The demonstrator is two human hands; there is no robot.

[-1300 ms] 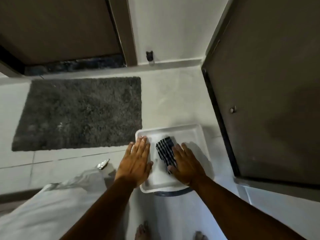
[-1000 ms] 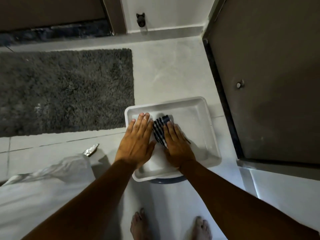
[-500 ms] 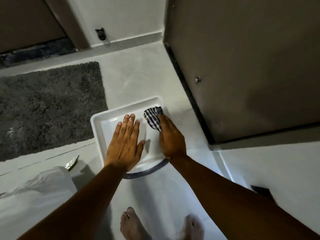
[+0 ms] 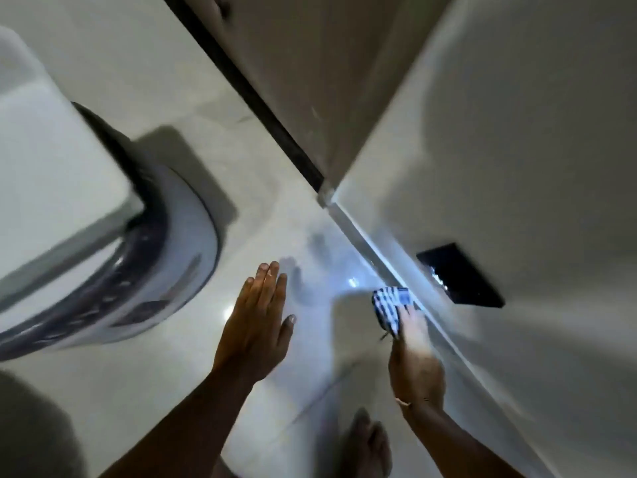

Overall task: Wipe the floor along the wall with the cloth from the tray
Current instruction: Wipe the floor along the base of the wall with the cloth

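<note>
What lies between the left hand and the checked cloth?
Only bare, glossy floor separates the left hand from the checked cloth in the head view.

Both forearms bare to the bottom frame edge; no sleeve in view on either.

Left hand (image 4: 256, 326): no ring, no watch, no glove. Nails short and pale.

Right hand (image 4: 415, 357): motion-blurred, detail poor. A thin band or thread (image 4: 408, 402) sits at the wrist, light in colour, with a short loose end toward the left hand. Material cannot be told.

One bare foot (image 4: 367, 443), no shoe or sock, blurred, below the right hand and between the two forearms. Toes visible but soft.
</note>
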